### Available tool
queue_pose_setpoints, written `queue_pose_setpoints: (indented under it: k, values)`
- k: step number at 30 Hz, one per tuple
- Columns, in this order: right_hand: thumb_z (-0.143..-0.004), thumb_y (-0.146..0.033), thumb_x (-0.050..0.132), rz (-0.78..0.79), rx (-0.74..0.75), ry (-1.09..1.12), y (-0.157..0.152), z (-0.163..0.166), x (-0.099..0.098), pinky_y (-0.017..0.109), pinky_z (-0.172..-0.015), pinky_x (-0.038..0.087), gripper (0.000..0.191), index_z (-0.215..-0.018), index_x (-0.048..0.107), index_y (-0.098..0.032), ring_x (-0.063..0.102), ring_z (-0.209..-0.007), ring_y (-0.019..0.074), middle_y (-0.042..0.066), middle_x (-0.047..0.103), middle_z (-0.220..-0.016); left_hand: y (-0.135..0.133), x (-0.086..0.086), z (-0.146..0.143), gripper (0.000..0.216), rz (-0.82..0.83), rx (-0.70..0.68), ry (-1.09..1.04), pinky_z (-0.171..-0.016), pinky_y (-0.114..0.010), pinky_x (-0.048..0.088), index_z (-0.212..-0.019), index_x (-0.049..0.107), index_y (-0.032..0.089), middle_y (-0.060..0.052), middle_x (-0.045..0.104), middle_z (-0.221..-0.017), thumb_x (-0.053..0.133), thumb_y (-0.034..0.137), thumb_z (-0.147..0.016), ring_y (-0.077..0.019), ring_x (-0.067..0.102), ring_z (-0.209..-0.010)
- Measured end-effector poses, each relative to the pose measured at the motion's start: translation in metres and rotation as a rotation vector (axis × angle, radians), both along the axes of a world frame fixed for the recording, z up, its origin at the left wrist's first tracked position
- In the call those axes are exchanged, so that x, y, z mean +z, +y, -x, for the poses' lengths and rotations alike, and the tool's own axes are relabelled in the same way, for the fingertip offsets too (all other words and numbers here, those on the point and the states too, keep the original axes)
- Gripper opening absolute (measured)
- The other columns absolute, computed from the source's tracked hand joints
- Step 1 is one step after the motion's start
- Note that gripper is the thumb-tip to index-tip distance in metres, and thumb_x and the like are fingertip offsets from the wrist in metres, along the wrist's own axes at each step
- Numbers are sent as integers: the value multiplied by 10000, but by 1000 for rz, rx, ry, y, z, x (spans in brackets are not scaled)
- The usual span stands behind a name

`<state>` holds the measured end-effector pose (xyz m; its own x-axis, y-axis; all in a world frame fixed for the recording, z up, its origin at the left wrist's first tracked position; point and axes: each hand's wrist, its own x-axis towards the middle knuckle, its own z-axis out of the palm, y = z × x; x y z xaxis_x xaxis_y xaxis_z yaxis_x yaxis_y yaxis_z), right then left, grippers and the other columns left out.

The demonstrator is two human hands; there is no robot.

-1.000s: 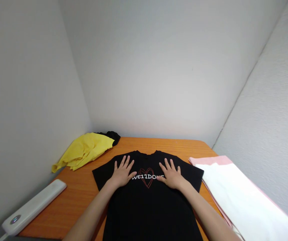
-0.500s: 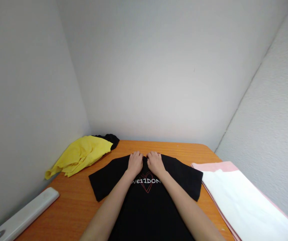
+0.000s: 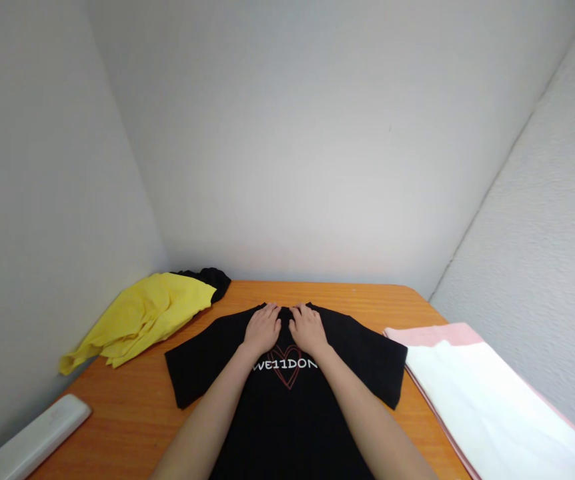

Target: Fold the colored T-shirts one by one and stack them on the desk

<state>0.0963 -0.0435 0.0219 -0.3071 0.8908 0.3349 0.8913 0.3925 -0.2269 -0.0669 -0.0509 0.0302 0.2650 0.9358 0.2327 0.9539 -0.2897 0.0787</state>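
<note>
One long white device (image 3: 35, 438) lies at the lower left of the desk (image 3: 132, 427), cut off by the frame, well apart from your hands. Beyond it sits a crumpled yellow cloth (image 3: 150, 310), with a black cloth (image 3: 221, 281) bunched behind its right end.

Next comes the black T-shirt (image 3: 287, 427), spread front up before you, its left-side sleeve (image 3: 192, 367) out flat on the wood. Your left hand (image 3: 264, 328) rests palm down just left of the neckline (image 3: 285, 315), fingers close together and reaching to the shirt's far edge. You can't tell from this view whether it pinches any fabric.

The neckline lies between your hands, about equally near to each. From there the shirt's long axis runs straight back toward you, between your forearms, over the heart print (image 3: 287, 377) and white lettering, which read upright from your side; the hem is out of view.

Your right hand (image 3: 308, 329) mirrors the left just right of the neckline, fingers bunched narrow at the far edge, its grip equally hidden. Past it the other sleeve (image 3: 380, 367) stretches toward a flat white-and-pink cloth (image 3: 492, 393), which is nearer your right hand.
</note>
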Motion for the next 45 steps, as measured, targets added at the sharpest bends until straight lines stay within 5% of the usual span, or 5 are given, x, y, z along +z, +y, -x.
queue_pose_setpoints:
  k: [11, 16, 30, 37, 45]
  values:
    - [-977, -281, 372, -22, 19, 18, 3, -2, -1, 371, -1041, 298, 409, -1336, 520, -156, 462, -1214, 238, 132, 527, -1322, 9, -10, 4, 540, 68, 9, 24, -1163, -377, 256, -1468, 351, 156, -58, 312, -1552, 209, 362, -990, -188, 246, -1443]
    - [-977, -295, 355, -68, 51, -2, -9, 11, 0, 409, -1156, 133, 472, -1390, 482, -104, 213, -1425, 256, 143, 365, -1496, 10, -10, 3, 519, 50, 13, 31, -1159, -371, 267, -1450, 386, 151, -60, 341, -1537, 251, 327, -981, -187, 286, -1428]
    - [-973, -448, 248, 198, 73, -17, -18, 21, -1, 440, -1181, 49, 663, -1515, 228, -66, 54, -1463, 241, 118, 84, -1574, 3, 5, 2, 492, -100, -21, 16, -1155, -401, 284, -1402, 447, 103, -110, 391, -1507, 261, 242, -969, -200, 343, -1401]
    - [-978, -482, 220, 208, 83, 7, -18, 21, -1, 437, -1182, 43, 690, -1517, 204, -51, 34, -1463, 240, 127, 79, -1574, -39, 9, 23, 542, -101, 247, 244, -1158, -597, 73, -1457, 383, 169, -108, 262, -1561, 309, 350, -952, -268, 194, -1458]
    - [-980, -479, 287, 155, 109, 82, -20, 19, -3, 425, -1182, 74, 669, -1499, 270, -58, 71, -1462, 234, 135, 143, -1570, -46, -3, 47, 597, 41, 356, 193, -1122, -635, 157, -1506, 254, 242, -33, 114, -1601, 205, 472, -957, -244, 91, -1479]
